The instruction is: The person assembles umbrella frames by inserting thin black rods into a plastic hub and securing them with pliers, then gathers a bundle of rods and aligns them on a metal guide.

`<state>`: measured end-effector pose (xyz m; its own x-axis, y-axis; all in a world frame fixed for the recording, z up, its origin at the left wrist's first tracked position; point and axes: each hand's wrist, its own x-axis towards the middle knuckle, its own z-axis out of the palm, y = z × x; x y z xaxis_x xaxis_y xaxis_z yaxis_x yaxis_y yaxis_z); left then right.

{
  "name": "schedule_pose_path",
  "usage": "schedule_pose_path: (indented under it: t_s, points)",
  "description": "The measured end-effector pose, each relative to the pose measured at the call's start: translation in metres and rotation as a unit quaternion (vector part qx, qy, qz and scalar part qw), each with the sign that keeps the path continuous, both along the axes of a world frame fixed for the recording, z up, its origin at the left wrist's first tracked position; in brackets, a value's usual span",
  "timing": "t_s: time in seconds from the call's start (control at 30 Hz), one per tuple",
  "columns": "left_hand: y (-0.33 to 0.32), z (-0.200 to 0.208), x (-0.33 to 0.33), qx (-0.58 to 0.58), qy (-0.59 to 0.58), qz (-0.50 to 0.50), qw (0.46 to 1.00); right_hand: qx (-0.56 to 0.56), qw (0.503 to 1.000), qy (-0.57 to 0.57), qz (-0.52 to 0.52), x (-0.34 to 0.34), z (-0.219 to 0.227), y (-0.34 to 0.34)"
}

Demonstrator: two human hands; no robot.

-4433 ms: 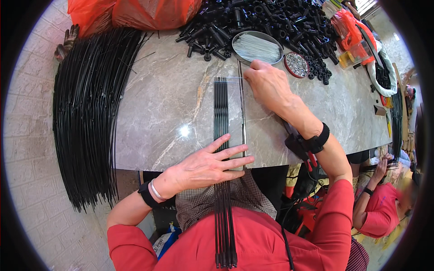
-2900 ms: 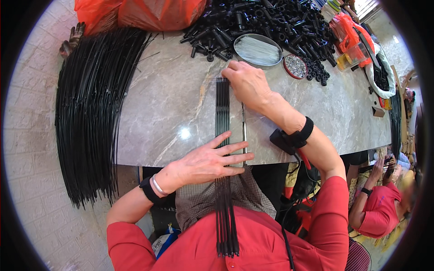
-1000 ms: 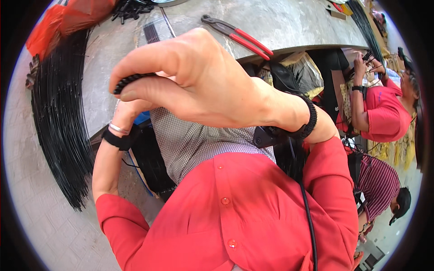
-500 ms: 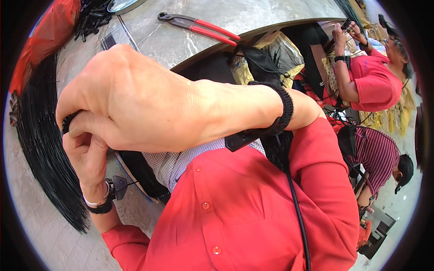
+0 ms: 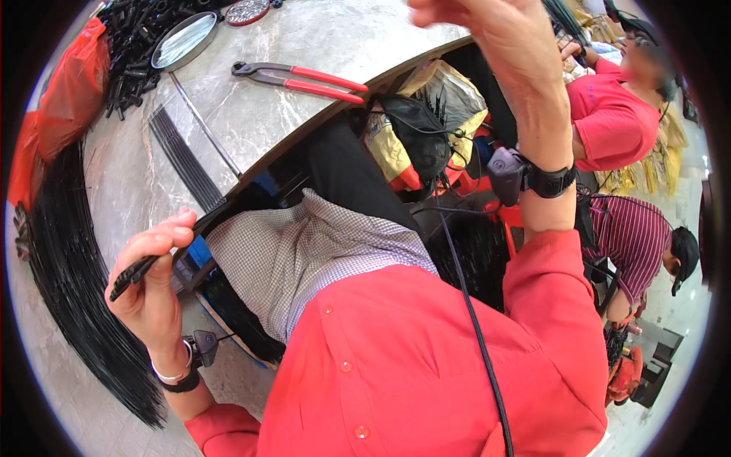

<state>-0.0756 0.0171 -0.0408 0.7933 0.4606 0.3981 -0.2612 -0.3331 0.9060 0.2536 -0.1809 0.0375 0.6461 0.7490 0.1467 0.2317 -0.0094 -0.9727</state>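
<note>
My left hand point(image 5: 149, 293) is closed round a thin black ribbed strip point(image 5: 137, 276), held at a slant just off the table's near left edge. One end of the strip pokes out below the fingers, and the other reaches up toward the tabletop. My right hand point(image 5: 487, 17) is raised at the top edge of the picture. Most of its fingers are cut off, so what it may hold is hidden. A row of black rods point(image 5: 179, 152) lies flat on the grey stone table point(image 5: 320, 34), beside a narrow metal bar point(image 5: 204, 122). Red-handled pincers point(image 5: 301, 80) rest farther right.
Small black tubular parts point(image 5: 145, 53) are heaped at the far left near a round metal tray point(image 5: 161, 64) and a red-rimmed tin point(image 5: 247, 11). An orange bag point(image 5: 72, 91) and long black strands point(image 5: 61, 305) border the left. Sacks point(image 5: 464, 91) and two people stand rightward.
My right hand has swung away from my left, up and to the right. My left hand keeps its hold, and the strip in it now shows. More of the table is in view.
</note>
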Motion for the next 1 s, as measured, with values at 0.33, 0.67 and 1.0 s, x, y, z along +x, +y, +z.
schedule_pose_path:
  t_s: [0.33,0.67,1.0]
  points:
    - [0.005,0.001,-0.005,0.015,0.012,-0.026,0.999,-0.599,0.797,-0.053,-0.053,0.069,-0.231,-0.113]
    - [0.005,-0.002,-0.006,0.009,0.011,-0.033,0.999,-0.551,0.829,-0.046,-0.087,0.045,-0.272,-0.128]
    - [0.011,-0.003,-0.006,0.019,0.003,-0.026,0.999,-0.573,0.808,-0.111,-0.082,0.037,-0.299,-0.124]
